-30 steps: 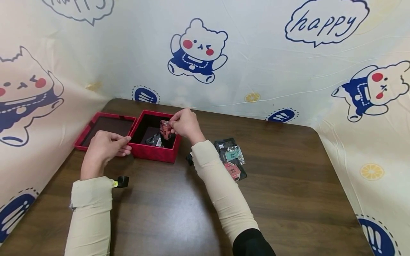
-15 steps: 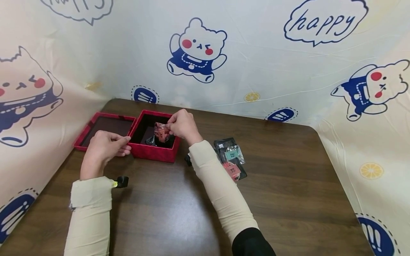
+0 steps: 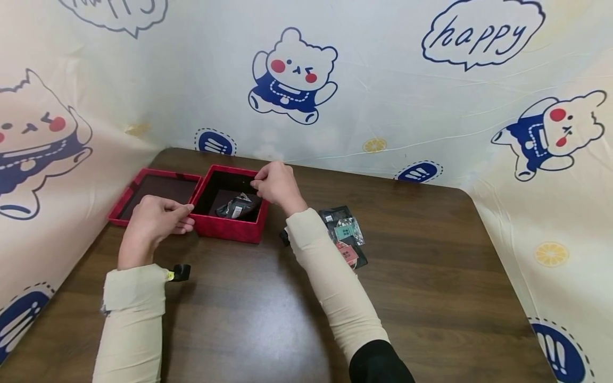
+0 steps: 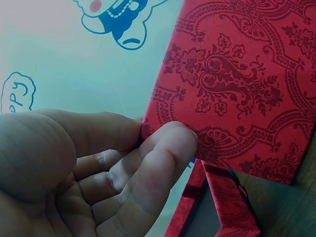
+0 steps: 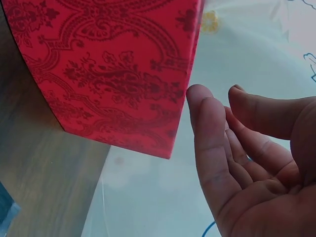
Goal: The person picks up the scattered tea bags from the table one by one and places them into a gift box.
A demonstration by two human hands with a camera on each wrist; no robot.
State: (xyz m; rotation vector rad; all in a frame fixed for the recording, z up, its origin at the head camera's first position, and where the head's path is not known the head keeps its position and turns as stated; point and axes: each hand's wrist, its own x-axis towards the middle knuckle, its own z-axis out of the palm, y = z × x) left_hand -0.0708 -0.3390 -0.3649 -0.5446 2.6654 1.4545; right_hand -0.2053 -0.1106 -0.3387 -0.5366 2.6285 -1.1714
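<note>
A red patterned box (image 3: 227, 229) stands uncovered near the back left of the table, dark inside. Dark crinkled sachets (image 3: 237, 207) with a small white barcode label lie on its floor; how many cannot be told. My left hand (image 3: 160, 221) pinches the box's front left corner; in the left wrist view the thumb and fingers (image 4: 175, 143) are on its edge. Over the box's right rim hovers my right hand (image 3: 279, 187), its thumb and fingertips apart with nothing between them in the right wrist view.
A red box lid (image 3: 163, 189), inside up, lies left against the box. More dark sachets (image 3: 346, 229) with green and red labels lie on the table (image 3: 431, 276), partly behind the right sleeve. A printed cloth (image 3: 383, 90) hangs around the table's edges.
My right hand has let go of the red-faced sachet over the box, and its red face no longer shows. Dark sachets show on the box floor. The left hand has kept its hold.
</note>
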